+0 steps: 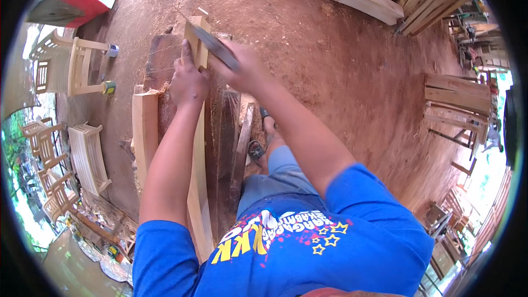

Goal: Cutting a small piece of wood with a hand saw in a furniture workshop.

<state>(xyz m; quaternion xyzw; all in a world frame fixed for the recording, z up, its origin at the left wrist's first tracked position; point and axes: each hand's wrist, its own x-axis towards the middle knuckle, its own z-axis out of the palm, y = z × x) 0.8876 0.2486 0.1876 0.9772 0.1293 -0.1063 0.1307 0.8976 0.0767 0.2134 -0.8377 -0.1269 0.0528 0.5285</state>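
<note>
Reddish earth floor [352,104], strewn with shavings, open-air workshop.

Right hand [242,66], one: clenched round a dark, blade-like tool [217,48]; both blurred, exact kind uncertain.

Left hand [191,81], one: laid on the pale timber [193,41], forefinger stretched forward; whether the other fingers clasp its edge cannot be told. Timber lies under this hand, its far end beyond the forefinger.

Beneath and behind the left hand: pale length [199,203] running toward the body; continuity with the timber hidden.

Just left of that hand: thick squared beam [146,132].

Farther left: slatted bench [88,157].

Well right of the right hand: stacked boards [456,99].

Hazards, judged: forefinger close to the tool, so a skip could cut it; slack left-hand pressure could let the timber shift and the edge wander.
</note>
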